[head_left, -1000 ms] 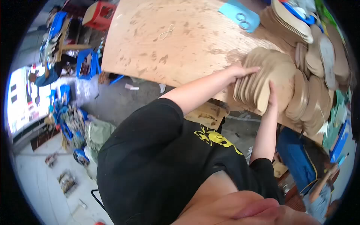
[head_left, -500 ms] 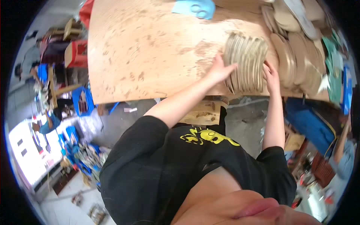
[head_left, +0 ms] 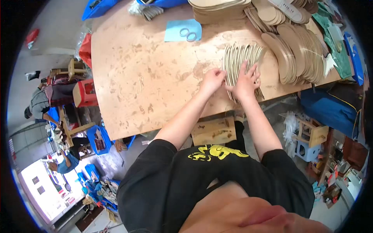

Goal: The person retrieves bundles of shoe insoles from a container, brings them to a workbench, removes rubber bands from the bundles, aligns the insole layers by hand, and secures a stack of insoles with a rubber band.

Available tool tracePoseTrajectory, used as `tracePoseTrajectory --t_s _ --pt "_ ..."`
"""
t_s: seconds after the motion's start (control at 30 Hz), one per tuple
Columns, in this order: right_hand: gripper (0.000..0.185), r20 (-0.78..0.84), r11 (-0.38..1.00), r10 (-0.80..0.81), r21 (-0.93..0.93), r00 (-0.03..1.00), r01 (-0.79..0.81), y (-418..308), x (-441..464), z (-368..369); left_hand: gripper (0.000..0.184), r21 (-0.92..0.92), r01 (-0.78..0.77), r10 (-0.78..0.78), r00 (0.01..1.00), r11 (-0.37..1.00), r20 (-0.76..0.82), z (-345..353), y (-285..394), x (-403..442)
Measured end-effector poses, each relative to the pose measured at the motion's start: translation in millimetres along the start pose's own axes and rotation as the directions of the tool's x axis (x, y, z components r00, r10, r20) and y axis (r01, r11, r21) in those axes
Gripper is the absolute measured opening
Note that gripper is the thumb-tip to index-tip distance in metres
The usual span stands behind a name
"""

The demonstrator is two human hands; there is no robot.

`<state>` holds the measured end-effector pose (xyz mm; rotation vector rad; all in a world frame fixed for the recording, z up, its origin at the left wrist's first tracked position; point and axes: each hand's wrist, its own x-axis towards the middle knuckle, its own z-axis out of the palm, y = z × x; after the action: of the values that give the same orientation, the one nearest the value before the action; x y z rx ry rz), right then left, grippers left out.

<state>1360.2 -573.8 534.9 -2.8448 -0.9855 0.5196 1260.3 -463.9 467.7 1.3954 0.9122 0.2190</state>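
A row of thin, light-brown shoe insoles stands on edge, packed side by side, near the front of the wooden table. Across the top of this row lies my right hand, its fingers spread over the edges. My left hand is at the row's left end, with thumb and fingertips drawn together against it. Whatever is between those left fingertips is hidden.
More insoles lean in rows to the right. A taller stack lies at the back. Two rings rest on a light-blue sheet. Behind the left side, a red stool and other people are visible.
My right hand has gone from the row's right end to lying across its top. My left hand has drawn its fingers together at the left end. The view has shifted, showing more of the table's back.
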Motion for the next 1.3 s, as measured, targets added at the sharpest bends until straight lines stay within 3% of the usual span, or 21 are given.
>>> tracePoseTrajectory --t_s 0.07,0.13,0.17,0.2,0.27,0.3,0.33,0.37,0.4,0.5,0.57,0.63,0.7,0.77,0.83,0.93,1.0,1.07,1.13,1.23,1.3 --pt "0.128 -0.043 0.999 0.009 0.040 0.999 -0.007 1 -4 1 0.035 0.111 0.031 -0.040 0.996 0.993 0.077 -13 18 6" --pt "0.125 -0.041 1.000 0.009 0.022 0.999 -0.008 0 -8 -5 0.039 0.472 -0.138 0.141 0.990 0.871 0.029 -39 53 26" --pt "0.123 -0.036 1.000 0.009 0.009 0.999 -0.009 2 -8 -6 0.045 0.447 -0.267 0.336 0.938 0.854 -0.081 -47 80 36" --pt "0.121 -0.053 1.000 0.003 0.020 0.999 -0.002 3 -8 -5 0.056 0.559 -0.331 0.524 0.821 0.760 -0.227 -61 91 68" --pt "0.121 -0.063 0.999 -0.006 0.052 0.998 0.009 3 -8 -8 0.074 0.601 -0.322 0.632 0.651 0.731 -0.420 -85 141 107" --pt "0.121 -0.065 0.998 -0.009 0.069 0.998 0.014 3 -9 -9 0.080 0.566 -0.213 0.435 0.852 0.796 -0.292 -95 161 118" --pt "0.121 -0.073 0.998 -0.016 0.065 0.997 0.021 4 -8 -8 0.086 0.551 -0.087 0.195 0.971 0.830 -0.141 -104 179 126" --pt "0.120 -0.055 0.998 -0.014 0.063 0.998 0.017 4 -7 -9 0.092 0.556 0.047 -0.070 0.997 0.830 0.021 -107 189 138" --pt "0.119 -0.035 0.998 -0.010 0.060 0.999 0.012 4 -6 -10 0.102 0.572 0.169 -0.284 0.952 0.803 0.117 -101 170 161" --pt "0.117 0.002 0.998 -0.011 0.062 1.000 0.011 8 -2 -10 0.091 0.495 0.255 -0.443 0.841 0.831 0.311 -57 133 177" --pt "0.118 0.013 0.998 -0.025 0.063 1.000 0.024 11 -2 -10 0.091 0.266 0.279 -0.327 0.932 0.923 0.158 -34 108 204" --pt "0.118 0.018 0.998 -0.029 0.057 0.999 0.028 11 0 -10 0.091 -0.049 0.289 -0.289 0.957 0.956 0.005 -17 102 225" --pt "0.118 0.030 0.999 -0.025 0.049 0.999 0.024 12 1 -10 0.093 -0.216 0.221 -0.237 0.970 0.951 -0.048 0 98 249" --pt "0.119 0.006 0.995 -0.047 0.084 0.999 0.046 13 1 -9 0.094 -0.204 0.245 -0.285 0.938 0.948 -0.198 19 103 258" --pt "0.120 -0.024 0.988 -0.072 0.135 0.997 0.074 16 0 -6 0.090 -0.226 0.254 -0.267 0.963 0.941 -0.032 29 106 235" --pt "0.124 -0.047 0.981 -0.106 0.159 0.993 0.112 21 2 -4 0.081 -0.096 0.174 -0.169 0.984 0.980 0.061 12 103 180" --pt "0.127 -0.056 0.975 -0.120 0.179 0.991 0.128 26 1 -3 0.083 -0.141 0.258 -0.263 0.964 0.956 -0.020 -13 66 150" --pt "0.126 -0.018 0.953 -0.107 0.284 0.994 0.107 34 -1 -11 0.068 -0.381 0.283 -0.315 0.949 0.880 -0.022 -8 59 85" --pt "0.123 0.043 0.940 -0.082 0.335 0.996 0.063 41 -1 -30 0.064 -0.556 0.305 -0.307 0.947 0.773 0.094 -10 31 48" --pt "0.116 -0.004 0.891 0.019 0.455 1.000 -0.015 65 13 -22 0.062 -0.756 0.156 -0.224 0.974 0.636 0.012 -13 17 22" --pt "0.107 0.013 0.657 -0.008 0.754 1.000 -0.004 80 25 -6 0.066 -0.541 0.126 -0.254 0.953 0.831 -0.167 -9 13 13"
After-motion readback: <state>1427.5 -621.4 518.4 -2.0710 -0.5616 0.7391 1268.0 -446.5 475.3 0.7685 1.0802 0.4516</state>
